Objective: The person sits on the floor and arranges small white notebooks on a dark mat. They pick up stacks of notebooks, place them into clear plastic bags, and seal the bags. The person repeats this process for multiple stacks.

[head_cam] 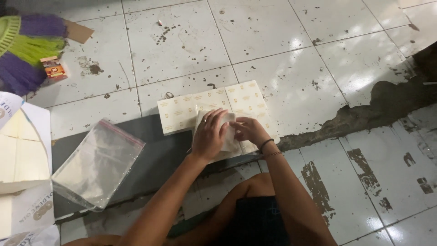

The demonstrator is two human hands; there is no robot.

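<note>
My left hand (208, 135) lies flat, fingers closed, on a white folded sheet (229, 133) and holds it down. My right hand (248, 130) pinches the same sheet at its right side; a dark band circles that wrist. The sheet lies on cream printed paper packs (182, 111) laid side by side on the floor, and more of the same packs (248, 100) reach past my right hand. Both forearms come in from the bottom of the view.
A clear zip bag (98, 161) lies on a dark mat (152, 155) to the left. White paper stacks (20, 150) sit at the left edge. A purple-and-green broom (25, 50) and a small red box (53, 67) lie top left. Stained white floor tiles (282, 41) surround everything.
</note>
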